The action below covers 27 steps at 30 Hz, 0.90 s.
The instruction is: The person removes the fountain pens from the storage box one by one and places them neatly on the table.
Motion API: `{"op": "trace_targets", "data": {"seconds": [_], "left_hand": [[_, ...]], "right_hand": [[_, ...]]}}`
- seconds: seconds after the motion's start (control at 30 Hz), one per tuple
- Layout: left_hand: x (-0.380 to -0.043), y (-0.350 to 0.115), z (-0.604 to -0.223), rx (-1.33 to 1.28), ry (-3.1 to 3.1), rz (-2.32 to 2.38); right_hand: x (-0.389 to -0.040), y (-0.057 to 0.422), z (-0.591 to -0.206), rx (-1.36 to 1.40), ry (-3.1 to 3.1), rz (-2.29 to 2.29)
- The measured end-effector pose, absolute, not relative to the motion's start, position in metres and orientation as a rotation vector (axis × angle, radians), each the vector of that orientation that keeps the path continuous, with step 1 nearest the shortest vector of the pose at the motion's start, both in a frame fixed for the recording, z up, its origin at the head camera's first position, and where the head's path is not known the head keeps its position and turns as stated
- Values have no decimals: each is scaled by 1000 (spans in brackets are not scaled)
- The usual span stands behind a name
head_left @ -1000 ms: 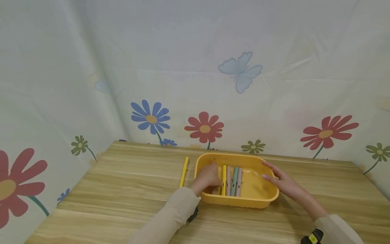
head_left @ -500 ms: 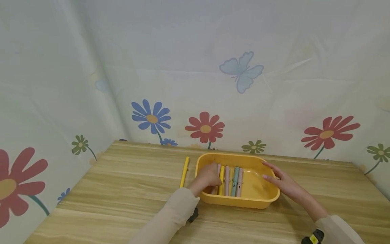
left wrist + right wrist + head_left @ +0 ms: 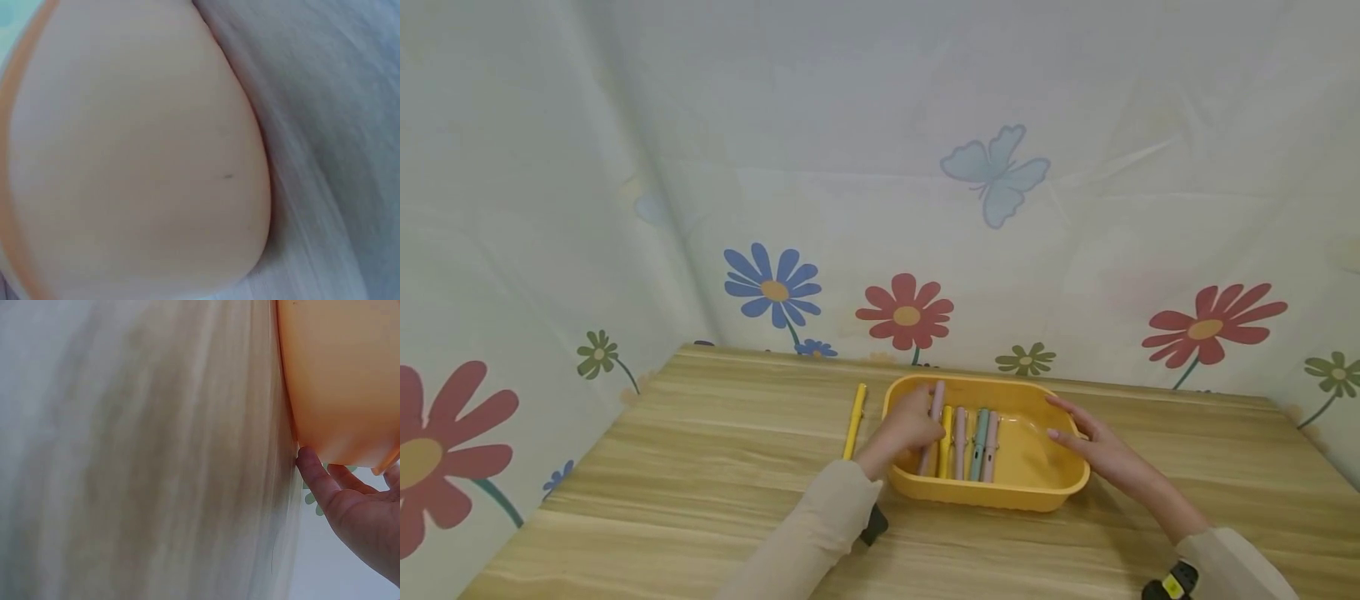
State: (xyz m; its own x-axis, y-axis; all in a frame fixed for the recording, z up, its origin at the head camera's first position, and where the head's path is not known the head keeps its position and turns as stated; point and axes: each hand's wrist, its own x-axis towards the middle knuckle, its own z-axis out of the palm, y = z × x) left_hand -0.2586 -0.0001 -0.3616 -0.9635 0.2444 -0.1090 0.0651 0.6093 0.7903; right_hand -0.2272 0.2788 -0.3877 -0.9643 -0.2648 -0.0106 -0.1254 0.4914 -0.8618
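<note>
In the head view a yellow plastic basket (image 3: 977, 498) stands on the table. My left hand (image 3: 912, 423) reaches into its left end and pinches a pink pen (image 3: 937, 402), whose top rises near the far rim. Right of it, inside the basket, lie a yellow pen (image 3: 946, 442), a second pink pen (image 3: 959, 446), a green pen (image 3: 978, 446) and another pink pen (image 3: 990, 450). My right hand (image 3: 1093, 442) grips the basket's right end, thumb over the rim; the right wrist view shows its fingers (image 3: 322, 481) against the outer wall. The left wrist view shows only the basket's wall (image 3: 144, 156).
A lone yellow pen (image 3: 855, 421) lies on the wooden table (image 3: 700, 467) left of the basket, close to my left forearm. Behind the table's back edge hangs a pale curtain (image 3: 820, 167) with flowers and a butterfly.
My left hand has raised the pink pen, so more of it shows above the others. The yellow pen beside it has shifted left. My right hand keeps its hold on the basket.
</note>
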Motion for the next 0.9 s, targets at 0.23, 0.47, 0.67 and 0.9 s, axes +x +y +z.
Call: {"op": "trace_targets", "data": {"seconds": [0.23, 0.47, 0.67, 0.9], "left_hand": [[-257, -5, -355, 250, 2551, 1435], [-256, -12, -351, 278, 2558, 1533], [-255, -20, -348, 222, 2508, 1627], [-257, -33, -347, 191, 2446, 1709]], "right_hand": [[-227, 278, -387, -338, 2591, -1478], [-226, 278, -386, -343, 2580, -1481], [-225, 278, -386, -345, 2588, -1460], [-227, 278, -387, -353, 2583, -1482]]}}
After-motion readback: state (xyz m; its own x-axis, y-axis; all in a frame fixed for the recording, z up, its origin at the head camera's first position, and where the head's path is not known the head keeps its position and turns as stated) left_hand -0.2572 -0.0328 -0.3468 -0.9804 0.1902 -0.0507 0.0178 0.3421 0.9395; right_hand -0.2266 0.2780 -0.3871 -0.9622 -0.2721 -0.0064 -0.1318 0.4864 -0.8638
